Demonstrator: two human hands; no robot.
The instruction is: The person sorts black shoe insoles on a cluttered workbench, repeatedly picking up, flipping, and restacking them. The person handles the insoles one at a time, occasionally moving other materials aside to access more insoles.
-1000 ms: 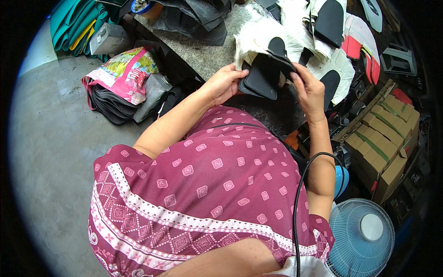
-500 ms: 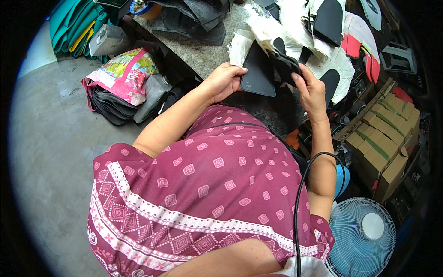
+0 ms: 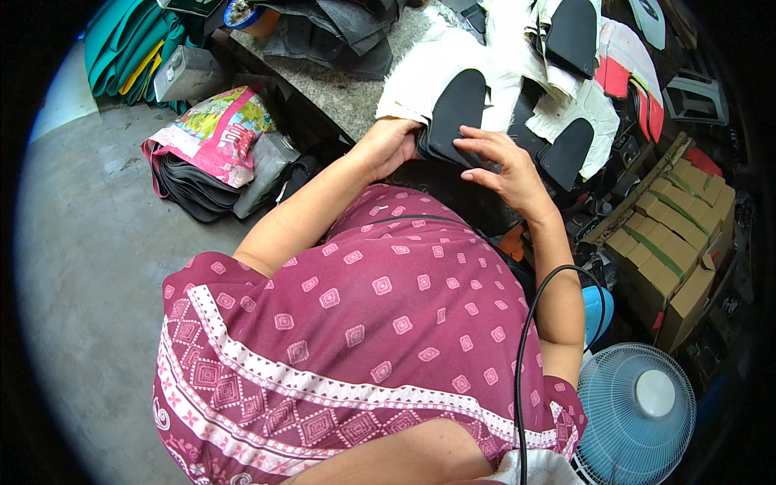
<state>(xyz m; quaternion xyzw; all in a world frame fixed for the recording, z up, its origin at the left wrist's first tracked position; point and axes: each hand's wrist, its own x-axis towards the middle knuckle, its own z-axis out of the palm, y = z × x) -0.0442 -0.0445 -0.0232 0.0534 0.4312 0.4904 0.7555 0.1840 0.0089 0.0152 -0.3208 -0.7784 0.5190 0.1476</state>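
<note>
A black insole-shaped piece [image 3: 457, 109] with a rounded far end lies over torn-edged white cloth [image 3: 416, 77] in front of me. More black layers show under its near left edge. My left hand [image 3: 390, 147] is closed on that near left edge, its thumb partly hidden by the piece. My right hand [image 3: 505, 166] is at the piece's right side, fingers spread and thumb apart, with fingertips at the near right edge and nothing gripped. Another black insole-shaped piece [image 3: 567, 153] rests on white cloth to the right of this hand.
A stone-topped table [image 3: 343, 101] carries dark sheets [image 3: 331, 40] and a further black piece [image 3: 572, 36]. Red-and-white pieces [image 3: 634, 81] lie at far right. A pink bag [image 3: 218, 133] sits on the floor at left. Cardboard boxes [image 3: 671, 234] and a blue fan [image 3: 634, 412] stand at right.
The black piece in my hands has swung round, rounded end now pointing away, over unfolded white cloth. My right hand has let go of the black layers it gripped and spread its fingers.
</note>
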